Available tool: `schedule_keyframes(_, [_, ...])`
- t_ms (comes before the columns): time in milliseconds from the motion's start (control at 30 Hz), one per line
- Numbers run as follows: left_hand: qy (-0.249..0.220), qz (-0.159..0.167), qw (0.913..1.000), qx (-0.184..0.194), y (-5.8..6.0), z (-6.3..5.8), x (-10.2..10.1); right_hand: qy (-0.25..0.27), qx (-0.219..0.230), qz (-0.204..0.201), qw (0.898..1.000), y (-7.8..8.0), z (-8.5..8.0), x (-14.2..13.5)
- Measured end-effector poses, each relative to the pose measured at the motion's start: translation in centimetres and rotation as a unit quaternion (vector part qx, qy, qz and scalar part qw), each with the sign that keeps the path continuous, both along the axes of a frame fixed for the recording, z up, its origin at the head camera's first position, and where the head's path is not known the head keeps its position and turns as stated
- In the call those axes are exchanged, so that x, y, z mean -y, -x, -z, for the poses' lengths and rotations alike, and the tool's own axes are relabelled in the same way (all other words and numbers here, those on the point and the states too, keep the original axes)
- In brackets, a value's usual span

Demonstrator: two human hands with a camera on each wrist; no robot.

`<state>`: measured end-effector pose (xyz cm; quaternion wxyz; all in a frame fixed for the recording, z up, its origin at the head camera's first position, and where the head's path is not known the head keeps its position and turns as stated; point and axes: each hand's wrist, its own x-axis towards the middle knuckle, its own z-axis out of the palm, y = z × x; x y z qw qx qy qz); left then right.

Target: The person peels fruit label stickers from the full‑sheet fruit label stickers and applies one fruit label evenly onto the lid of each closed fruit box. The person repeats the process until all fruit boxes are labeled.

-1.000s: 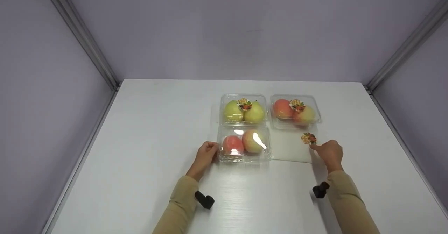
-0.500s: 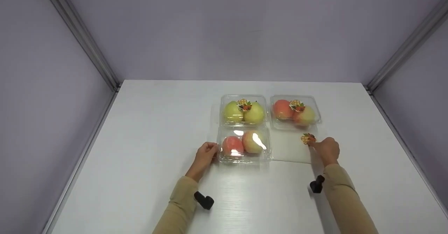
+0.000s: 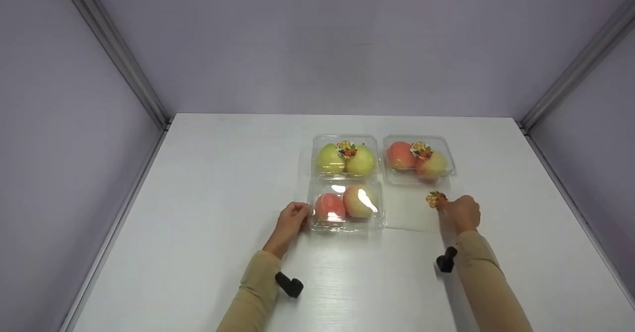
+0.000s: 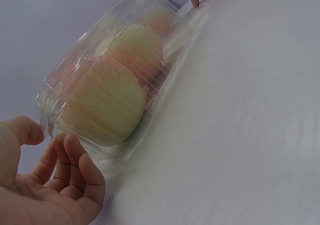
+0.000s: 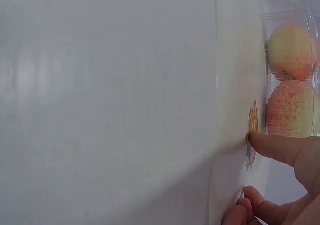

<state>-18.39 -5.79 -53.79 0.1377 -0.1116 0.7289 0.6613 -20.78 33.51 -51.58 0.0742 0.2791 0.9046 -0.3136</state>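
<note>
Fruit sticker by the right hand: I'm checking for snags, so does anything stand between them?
Nothing visible: the right hand touches the sticker directly. The fruit box beyond it stands out of the way.

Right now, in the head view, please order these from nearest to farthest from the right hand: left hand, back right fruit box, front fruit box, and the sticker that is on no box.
From the right hand:
1. Sticker: directly at the hand.
2. Back right box: ahead, slightly left.
3. Front box: to the left.
4. Left hand: farthest left, beside that box.
</note>
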Motion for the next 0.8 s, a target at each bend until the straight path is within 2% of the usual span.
schedule_keyframes(167, [-0.003, 0.001, 1.0, -0.006, -0.11, -0.03, -0.17, 0.0, 0.013, -0.005, 1.0, 0.01, -0.32, 0.11])
schedule_keyframes(500, [-0.01, 0.007, 0.9999, -0.003, -0.21, -0.09, -0.25, 0.009, 0.006, -0.018, 1.0, -0.38, -0.5, 0.05])
schedule_keyframes(800, [0.003, 0.003, 1.0, -0.005, -0.02, -0.01, 0.05, 0.016, -0.007, -0.006, 1.0, -0.25, 0.24, -0.06])
